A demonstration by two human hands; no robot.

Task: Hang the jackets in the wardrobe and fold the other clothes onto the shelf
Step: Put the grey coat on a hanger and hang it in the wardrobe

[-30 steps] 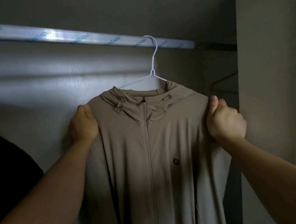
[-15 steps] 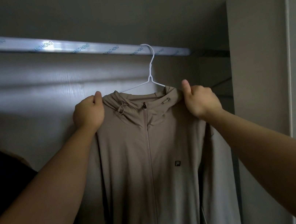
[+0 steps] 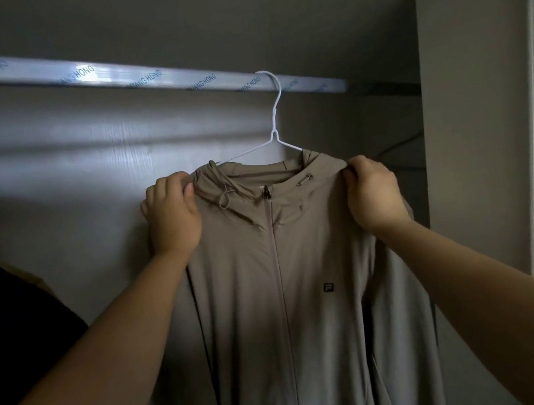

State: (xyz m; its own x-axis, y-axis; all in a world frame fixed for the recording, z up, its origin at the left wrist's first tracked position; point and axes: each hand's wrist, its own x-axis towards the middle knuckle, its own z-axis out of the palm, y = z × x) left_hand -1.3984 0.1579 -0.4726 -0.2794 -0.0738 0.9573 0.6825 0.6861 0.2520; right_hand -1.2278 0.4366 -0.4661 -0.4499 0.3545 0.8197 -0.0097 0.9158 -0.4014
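As seen from head height, shows a beige hooded jacket (image 3: 281, 286) on a wire hanger (image 3: 276, 121) hooked over the wardrobe rail (image 3: 136, 79), straight ahead, long axis hanging vertically between raised forearms (image 3: 121, 328). Shows left hand (image 3: 172, 216) pinching the shoulder cloth left of the hood (image 3: 210, 179) and right hand (image 3: 373, 193) pinching it on the right, equally near. Probably calls for squaring both shoulders on the hanger, then letting go.

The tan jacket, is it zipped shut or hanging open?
Zipped shut. The tan jacket front closes along one seam, with the zipper pull up at the collar.
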